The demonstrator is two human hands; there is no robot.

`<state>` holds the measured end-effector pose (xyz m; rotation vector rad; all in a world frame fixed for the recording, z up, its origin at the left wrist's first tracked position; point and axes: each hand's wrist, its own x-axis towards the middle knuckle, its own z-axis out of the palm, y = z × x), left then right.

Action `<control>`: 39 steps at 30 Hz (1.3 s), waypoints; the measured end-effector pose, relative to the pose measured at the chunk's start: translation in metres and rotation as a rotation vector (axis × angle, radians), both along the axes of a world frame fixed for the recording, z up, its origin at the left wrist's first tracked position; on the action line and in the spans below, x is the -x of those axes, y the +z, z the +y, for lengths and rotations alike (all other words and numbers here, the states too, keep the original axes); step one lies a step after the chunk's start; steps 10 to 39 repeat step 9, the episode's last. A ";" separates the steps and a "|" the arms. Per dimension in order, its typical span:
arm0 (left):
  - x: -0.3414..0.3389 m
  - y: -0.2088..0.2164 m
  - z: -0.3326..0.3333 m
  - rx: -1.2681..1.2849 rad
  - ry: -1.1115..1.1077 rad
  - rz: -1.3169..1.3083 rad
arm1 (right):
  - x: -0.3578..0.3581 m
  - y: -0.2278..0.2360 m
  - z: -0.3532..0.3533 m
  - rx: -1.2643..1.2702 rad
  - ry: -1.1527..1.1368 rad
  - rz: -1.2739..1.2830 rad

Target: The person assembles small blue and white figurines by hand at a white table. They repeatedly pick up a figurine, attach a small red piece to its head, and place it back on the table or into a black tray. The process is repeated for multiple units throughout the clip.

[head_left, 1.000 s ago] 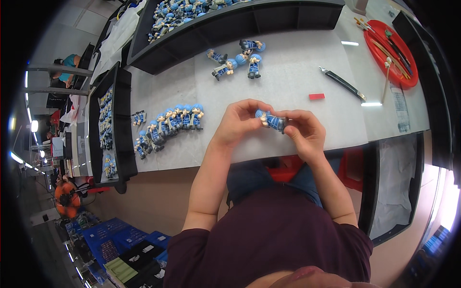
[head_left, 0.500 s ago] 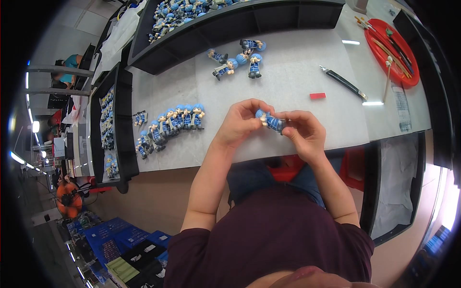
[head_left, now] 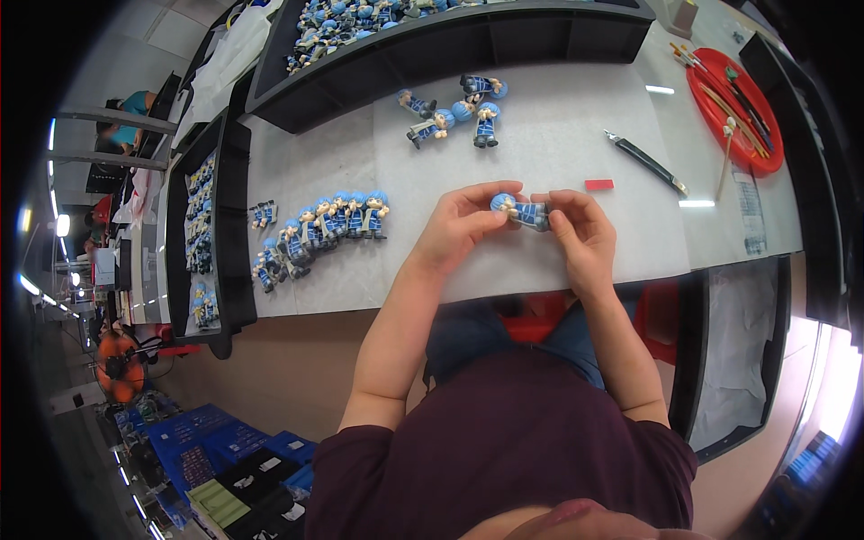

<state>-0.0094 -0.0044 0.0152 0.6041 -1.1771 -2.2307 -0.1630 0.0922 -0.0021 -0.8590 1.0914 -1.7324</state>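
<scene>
Between my two hands lies a small blue-haired figurine (head_left: pixel 526 214) in a blue outfit, held sideways above the near part of the table. My left hand (head_left: pixel 461 220) pinches it at the head end, thumb and fingers closed round the hair. At the feet end, my right hand (head_left: pixel 583 236) grips it between thumb and fingers. Beyond the hands, a loose cluster of similar figurines (head_left: pixel 486 126) lies on the white sheet. To the left, a row of figurines (head_left: pixel 342 216) stands close together, with several more lying at its near end.
A large black tray (head_left: pixel 504 45) full of figurines spans the back; a smaller black tray (head_left: pixel 236 225) stands left. At right are a craft knife (head_left: pixel 648 164), a red block (head_left: pixel 598 184) and a red oval dish (head_left: pixel 763 162) with brushes. A black-rimmed bin (head_left: pixel 688 360) sits below the table's right edge.
The figurine has turned in my fingers, from tilted downward to nearly level, showing more of its front. Both hands keep hold and have shifted slightly. The view has moved a little.
</scene>
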 end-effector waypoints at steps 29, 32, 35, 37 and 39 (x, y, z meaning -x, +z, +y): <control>0.000 -0.007 0.000 0.129 0.030 -0.136 | 0.008 0.003 -0.004 0.074 -0.322 0.673; 0.000 -0.007 0.000 0.129 0.030 -0.136 | 0.008 0.003 -0.004 0.074 -0.322 0.673; 0.000 -0.007 0.000 0.129 0.030 -0.136 | 0.008 0.003 -0.004 0.074 -0.322 0.673; 0.000 -0.007 0.000 0.129 0.030 -0.136 | 0.008 0.003 -0.004 0.074 -0.322 0.673; 0.000 -0.007 0.000 0.129 0.030 -0.136 | 0.008 0.003 -0.004 0.074 -0.322 0.673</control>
